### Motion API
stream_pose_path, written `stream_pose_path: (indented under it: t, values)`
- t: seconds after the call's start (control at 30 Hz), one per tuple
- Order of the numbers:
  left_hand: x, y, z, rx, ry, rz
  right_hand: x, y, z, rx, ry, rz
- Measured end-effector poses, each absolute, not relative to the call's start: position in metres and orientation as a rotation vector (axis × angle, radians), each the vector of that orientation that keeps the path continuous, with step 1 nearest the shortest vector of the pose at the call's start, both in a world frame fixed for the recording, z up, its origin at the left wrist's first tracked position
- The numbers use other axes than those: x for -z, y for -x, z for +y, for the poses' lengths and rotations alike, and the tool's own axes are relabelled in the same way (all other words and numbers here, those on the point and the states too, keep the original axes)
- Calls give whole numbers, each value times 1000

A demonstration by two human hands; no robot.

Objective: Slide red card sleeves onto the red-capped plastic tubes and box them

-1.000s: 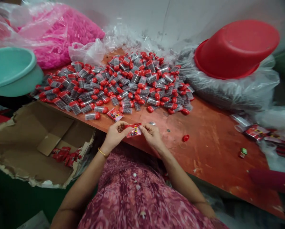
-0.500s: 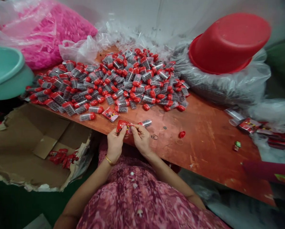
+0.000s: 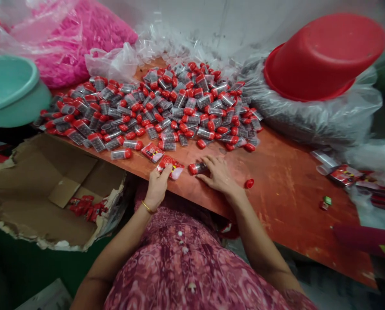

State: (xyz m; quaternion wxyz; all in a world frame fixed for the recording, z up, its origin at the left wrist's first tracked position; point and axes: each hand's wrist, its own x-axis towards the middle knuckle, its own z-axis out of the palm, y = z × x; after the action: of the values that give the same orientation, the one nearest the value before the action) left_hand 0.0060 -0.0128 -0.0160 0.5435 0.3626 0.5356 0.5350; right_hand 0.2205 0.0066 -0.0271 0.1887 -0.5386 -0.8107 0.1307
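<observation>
My left hand, with a gold bangle at the wrist, pinches a red printed packet at its lower left edge. A second red packet lies on the table just beyond it. To the right, my right hand closes its thumb and fingers round the clear end of a small tube with a red cap. The tube lies on its side on the table, and the fingers hide its right end. A loose red cap sits right of my right hand.
A large heap of red-capped tubes spreads across the back of the table. A torn cardboard box with red packets stands lower left. A teal basin is at left; a red tub rests upside down on bags at right.
My right hand has let go of the packet and moved right to the capped tube. My left hand keeps the packet, which now lies flatter and more fully in view.
</observation>
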Motion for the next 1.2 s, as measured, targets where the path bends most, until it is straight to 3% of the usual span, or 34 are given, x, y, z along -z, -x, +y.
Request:
stream_pose_path:
  t: [0.3,0.57,0.87,1.03,1.2]
  values:
    - [4,-13,-21,-1153,-1112,1328,17,-148,-21,-1218,1225,-1410]
    - [0,-17,-27,-1032,-514,1166,22,-127,-24,-687,1352,-1522]
    - [-9,-6,-17,-1139,-394,1205,15,-161,-14,-646,1323,-1826]
    - [-13,2,-11,-1016,-297,1150,31,-225,12,-362,1450,-2353]
    - [-16,1,-10,-963,-204,1108,35,-229,-5,-438,1409,-2215]
